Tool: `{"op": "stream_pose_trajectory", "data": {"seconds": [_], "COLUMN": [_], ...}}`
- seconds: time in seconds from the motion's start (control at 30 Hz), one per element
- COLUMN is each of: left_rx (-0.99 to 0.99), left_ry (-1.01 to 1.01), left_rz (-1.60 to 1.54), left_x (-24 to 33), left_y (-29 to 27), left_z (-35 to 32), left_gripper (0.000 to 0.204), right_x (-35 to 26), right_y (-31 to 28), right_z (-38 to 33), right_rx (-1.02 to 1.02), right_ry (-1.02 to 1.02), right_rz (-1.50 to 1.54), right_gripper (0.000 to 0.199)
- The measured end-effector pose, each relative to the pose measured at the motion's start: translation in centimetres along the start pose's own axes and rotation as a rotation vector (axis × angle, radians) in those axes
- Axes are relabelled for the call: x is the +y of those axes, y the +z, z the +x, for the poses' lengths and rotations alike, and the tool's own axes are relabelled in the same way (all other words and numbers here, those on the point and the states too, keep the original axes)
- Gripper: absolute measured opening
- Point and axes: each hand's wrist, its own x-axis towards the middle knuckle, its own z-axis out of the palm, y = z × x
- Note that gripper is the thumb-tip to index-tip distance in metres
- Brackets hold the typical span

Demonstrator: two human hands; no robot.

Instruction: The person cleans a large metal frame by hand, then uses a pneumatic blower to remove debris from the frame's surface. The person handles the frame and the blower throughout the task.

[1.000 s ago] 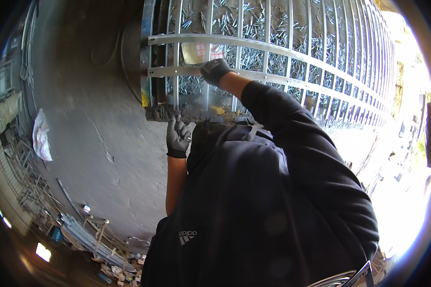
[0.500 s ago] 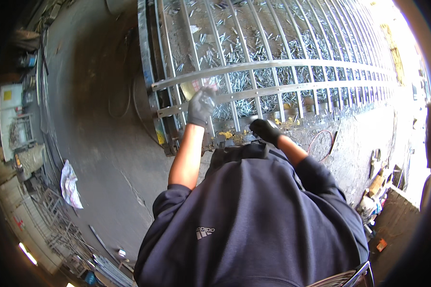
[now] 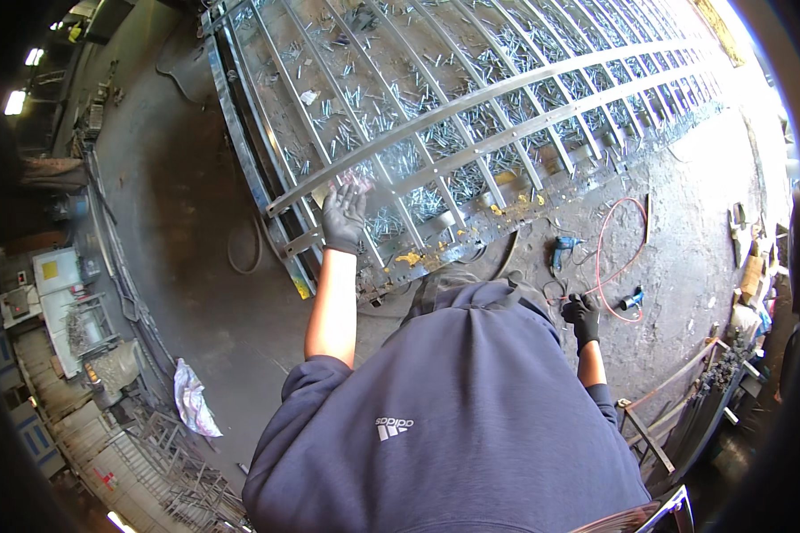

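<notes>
My left hand [image 3: 343, 218], in a grey-black glove, lies with fingers stretched at the corner of a metal frame, against its lower rail [image 3: 507, 138]. Under and just past its fingertips is what looks like a clear plastic bag with pink print [image 3: 356, 178], partly hidden. The frame has two long silver rails crossed by several slats [image 3: 431, 75]. Loose silver screws or bolts [image 3: 444, 138] are scattered beneath the slats. Down at my right side, my right hand [image 3: 583, 318], in a black glove, hangs over the floor with fingers apart, near a blue power tool [image 3: 631, 299].
A blue drill [image 3: 563, 252] lies on the floor right of the frame, beside a looped red hose [image 3: 601, 240]. A white sack [image 3: 194, 398] lies at the left. Metal racking [image 3: 658, 435] stands at the lower right, and stacked metal bars line the lower left.
My right hand has left the frame's near edge and swung back to my right. My left hand stays at the frame corner, its fingers now flatter. The view has turned, showing the floor tools.
</notes>
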Motion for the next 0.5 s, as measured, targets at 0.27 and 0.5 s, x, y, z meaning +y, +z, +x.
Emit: {"op": "stream_pose_trajectory", "data": {"seconds": [0.27,0.5], "left_rx": [-0.256,-0.044], "left_ry": [0.045,-0.213], "left_rz": [0.106,-0.201], "left_x": [-7.9,-20.7], "left_y": [-0.1,-0.9], "left_z": [-5.8,-13.3], "left_gripper": [0.042,0.044], "right_x": [-12.2,-31.7], "right_y": [-8.6,-26.2], "right_z": [-5.2,-19.6], "right_rx": [-0.019,0.271], "right_ry": [-0.433,-1.615], "right_rz": [0.077,-0.437], "right_gripper": [0.019,0.007]}}
